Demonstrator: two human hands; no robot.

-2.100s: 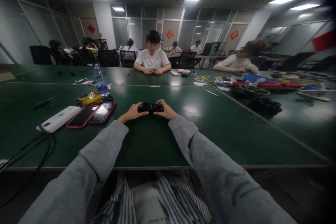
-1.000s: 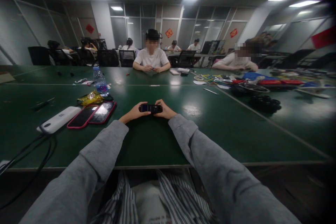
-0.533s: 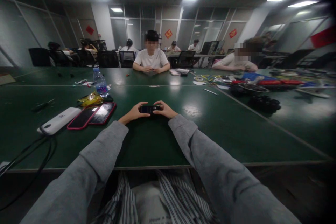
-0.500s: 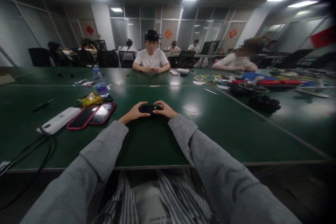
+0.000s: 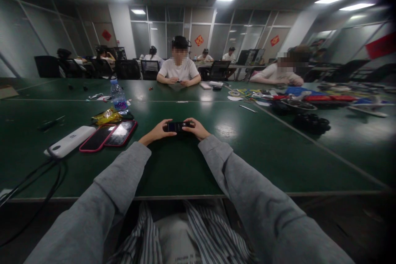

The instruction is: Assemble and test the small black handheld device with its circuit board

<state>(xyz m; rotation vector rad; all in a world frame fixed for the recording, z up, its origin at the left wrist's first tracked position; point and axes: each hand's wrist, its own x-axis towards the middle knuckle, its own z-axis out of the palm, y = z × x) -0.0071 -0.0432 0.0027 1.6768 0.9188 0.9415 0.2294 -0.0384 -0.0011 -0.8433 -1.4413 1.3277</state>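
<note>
A small black handheld device with a dark screen point(image 5: 175, 127) is held sideways between my two hands, over the middle of the green table; its exact kind is too small to tell. Around its left end my left hand point(image 5: 156, 131) is closed, thumb along the near edge and fingers at the far edge. My right hand point(image 5: 198, 128) grips the other end, its thumb near a light mark on the device's face. To the left of my hands lie two pink-edged phones, one point(image 5: 121, 133) partly over the other point(image 5: 95, 138).
Left of the phones are a white power bank-like box point(image 5: 72, 141) with black cables, a yellow wrapper point(image 5: 107, 116) and a plastic bottle point(image 5: 119, 95). Across the green table point(image 5: 185, 165) sits a person point(image 5: 178, 68). Black objects point(image 5: 311, 122) and tangled cables point(image 5: 246, 92) lie to the right.
My right thumb has shifted slightly over the device's right end, and the device sits a touch higher. The surroundings look the same.
</note>
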